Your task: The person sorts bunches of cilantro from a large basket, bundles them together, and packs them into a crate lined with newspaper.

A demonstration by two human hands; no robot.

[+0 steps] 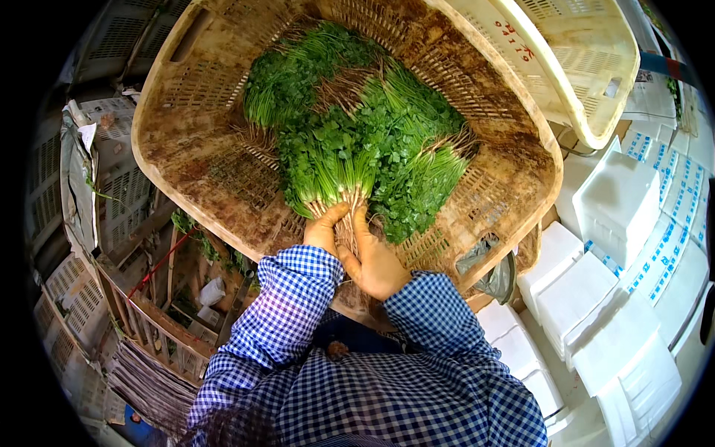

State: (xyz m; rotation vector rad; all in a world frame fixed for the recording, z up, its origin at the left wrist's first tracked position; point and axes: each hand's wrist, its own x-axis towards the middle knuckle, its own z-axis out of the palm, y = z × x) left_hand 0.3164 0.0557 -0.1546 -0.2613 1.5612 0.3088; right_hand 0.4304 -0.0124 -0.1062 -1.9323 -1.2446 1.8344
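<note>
- Herb bunch [329, 160], green, pale-stemmed: inside basket [186, 141], towards its near edge; leaves pointing to the far edge.
- Left hand [322, 232], right hand [376, 270]: pinching the bunch's root ends from opposite sides, thumbs uppermost; undersides hidden.
- Other bunches [421, 182]: beyond and to the right, touching the held one.
- Handling, as judged: press evenly at the roots; spare the leaves; avoid snagging neighbouring stems.

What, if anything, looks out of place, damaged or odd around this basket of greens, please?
The basket's inner walls are heavily stained brown, unlike the paler crate at upper right. Some stray greens also show outside it, to the lower left, apart from the bunches inside.
</note>
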